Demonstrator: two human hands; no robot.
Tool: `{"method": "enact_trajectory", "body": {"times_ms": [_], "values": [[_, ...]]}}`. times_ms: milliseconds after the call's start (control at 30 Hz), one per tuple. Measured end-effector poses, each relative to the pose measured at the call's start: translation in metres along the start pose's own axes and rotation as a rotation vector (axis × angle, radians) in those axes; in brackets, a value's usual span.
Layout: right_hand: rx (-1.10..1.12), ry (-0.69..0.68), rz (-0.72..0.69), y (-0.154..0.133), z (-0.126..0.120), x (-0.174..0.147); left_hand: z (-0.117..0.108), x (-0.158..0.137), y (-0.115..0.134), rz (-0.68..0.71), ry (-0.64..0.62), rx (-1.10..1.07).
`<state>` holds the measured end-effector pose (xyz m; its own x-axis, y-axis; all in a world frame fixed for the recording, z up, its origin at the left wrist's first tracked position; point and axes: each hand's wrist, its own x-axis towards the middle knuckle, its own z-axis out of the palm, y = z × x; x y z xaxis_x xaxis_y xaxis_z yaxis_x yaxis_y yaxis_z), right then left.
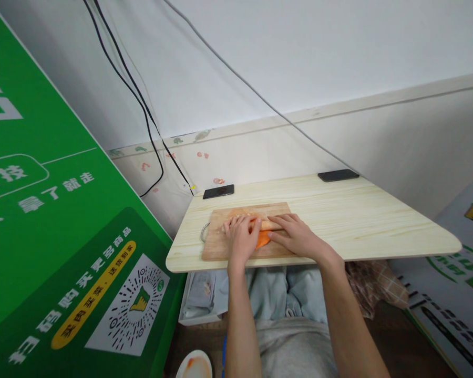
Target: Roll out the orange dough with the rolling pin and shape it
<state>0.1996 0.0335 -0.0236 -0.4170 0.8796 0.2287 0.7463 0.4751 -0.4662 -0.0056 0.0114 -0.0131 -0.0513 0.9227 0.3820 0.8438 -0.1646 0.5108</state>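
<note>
On a wooden cutting board [216, 247] lies a flattened piece of orange dough [263, 240]. Across it rests a pale wooden rolling pin [268, 225], its ends partly hidden under my hands. My left hand [241, 236] is closed over the pin's left part, fingers bent forward. My right hand [295, 233] holds the right part, with its fingers along the top and the thumb on the near side. Pale smears, perhaps flour or dough, mark the board beyond my left fingers.
The board sits near the front edge of a light wood table [378, 220]. Two dark phones, one at back left [218, 191] and one at back right [338, 175], lie by the wall. A green panel [63, 210] stands at left. Below is a stained white plate [197, 365].
</note>
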Motion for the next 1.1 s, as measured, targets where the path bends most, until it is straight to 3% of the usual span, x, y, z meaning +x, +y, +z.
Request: {"method": "enact_trajectory", "body": {"times_ms": [367,833,1100], "values": [[-0.084,0.059,0.046,-0.008,0.004,0.013,0.001,0.000,0.001,0.017,0.014,0.028],[0.018,-0.062,0.047,-0.015,-0.018,-0.015,0.001,0.000,-0.001,0.020,0.025,-0.029],[-0.020,-0.084,0.136,-0.022,-0.014,-0.004,0.002,0.000,-0.002,0.014,0.019,-0.015]]}}
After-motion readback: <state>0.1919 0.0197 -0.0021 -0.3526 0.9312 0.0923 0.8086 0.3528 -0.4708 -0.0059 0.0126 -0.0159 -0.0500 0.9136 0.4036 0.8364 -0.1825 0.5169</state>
